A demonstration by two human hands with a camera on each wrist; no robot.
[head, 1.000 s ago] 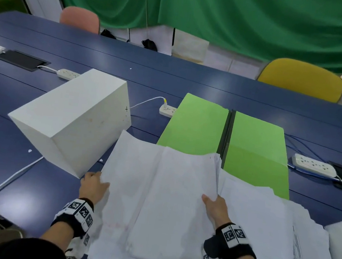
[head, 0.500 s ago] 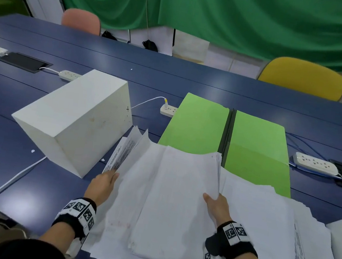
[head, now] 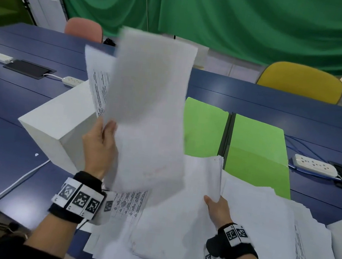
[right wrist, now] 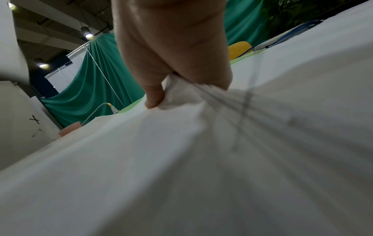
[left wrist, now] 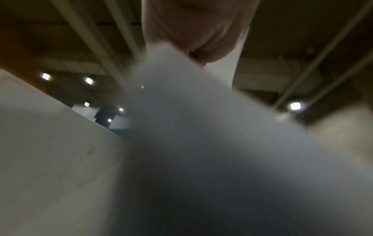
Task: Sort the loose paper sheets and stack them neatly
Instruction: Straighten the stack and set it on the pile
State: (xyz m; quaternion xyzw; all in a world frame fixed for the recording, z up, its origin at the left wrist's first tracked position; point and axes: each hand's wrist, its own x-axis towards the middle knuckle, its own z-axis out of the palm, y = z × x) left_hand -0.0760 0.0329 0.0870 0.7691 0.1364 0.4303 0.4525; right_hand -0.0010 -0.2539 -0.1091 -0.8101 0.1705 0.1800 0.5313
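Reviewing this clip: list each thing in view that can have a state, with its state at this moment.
Left hand: grips lifted sheets.
Lifted sheets: raised upright above the table, motion-blurred.
Right hand: pinches the edge of the paper bundle.
Paper bundle: lying on the table, right edge raised.
Loose sheets: spread unevenly, unstacked.
Green folder: open flat, partly covered by paper.
White box: closed, on the table.

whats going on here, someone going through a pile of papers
Yes. A person is sorting loose sheets on a blue table. Their left hand holds a few sheets lifted upright above the table, blurred with motion. Their right hand grips the edge of a thicker bundle lying on the spread-out paper pile. A white box and an open green folder lie behind. Nothing is neatly stacked yet.
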